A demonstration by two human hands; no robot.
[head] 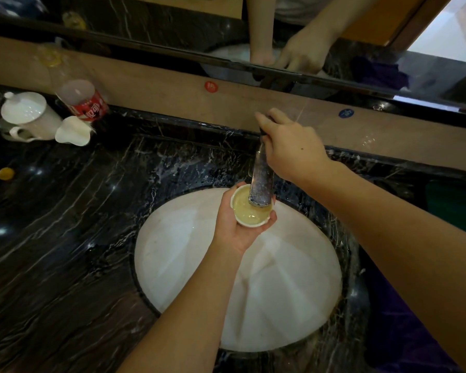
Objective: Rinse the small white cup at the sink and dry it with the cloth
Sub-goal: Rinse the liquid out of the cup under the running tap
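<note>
My left hand (234, 227) cups the small white cup (249, 215) over the white sink basin (189, 254), mouth up, right under the chrome faucet spout (261, 181). The cup holds cloudy yellowish water. My right hand (291, 149) is wrapped around the faucet handle at the back of the spout. A purple cloth (404, 332) lies on the counter at the right edge of the sink, partly behind my right forearm.
At the back left of the black marble counter (65, 211) stand a white lidded mug (27, 114), a white jug (73, 130) and a red-labelled plastic bottle (84, 100). A small yellow object (6, 173) lies at far left. A mirror runs along the wall.
</note>
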